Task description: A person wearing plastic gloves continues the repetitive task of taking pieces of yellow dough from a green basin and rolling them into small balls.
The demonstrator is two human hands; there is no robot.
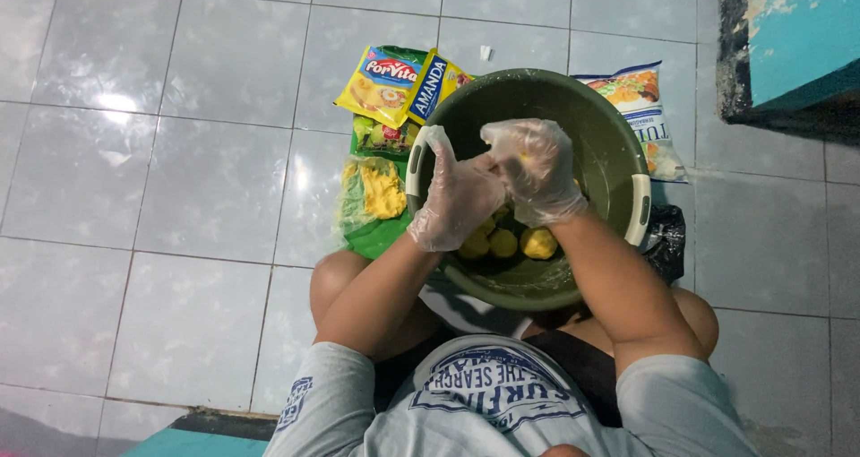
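Looking down from the head camera, I see both hands in thin clear gloves meeting over a green bowl point(609, 143) that sits on the tiled floor point(179, 197) between the knees. My left hand point(457, 197) is curled with its fingers bent inward, and my right hand point(536, 170) is cupped against it, the two touching at the fingertips; a bit of yellow shows at the right hand's fingers, so they seem to be pressing a small lump between them, though I cannot tell how much dough is inside the grip. Below the hands, on the bowl's bottom near its closer wall, lie three yellow dough balls point(506, 242) side by side, touching or nearly so. The bowl has white handles on its left and right rims. Just left of the bowl lies a green wrapper point(372, 202) with yellow smears on it, and beyond that two yellow packets point(403, 85) overlap each other by the far rim. A white printed bag point(645, 107) lies on the far right side, partly tucked behind the bowl, and a black bag point(665, 237) sits by the right handle.
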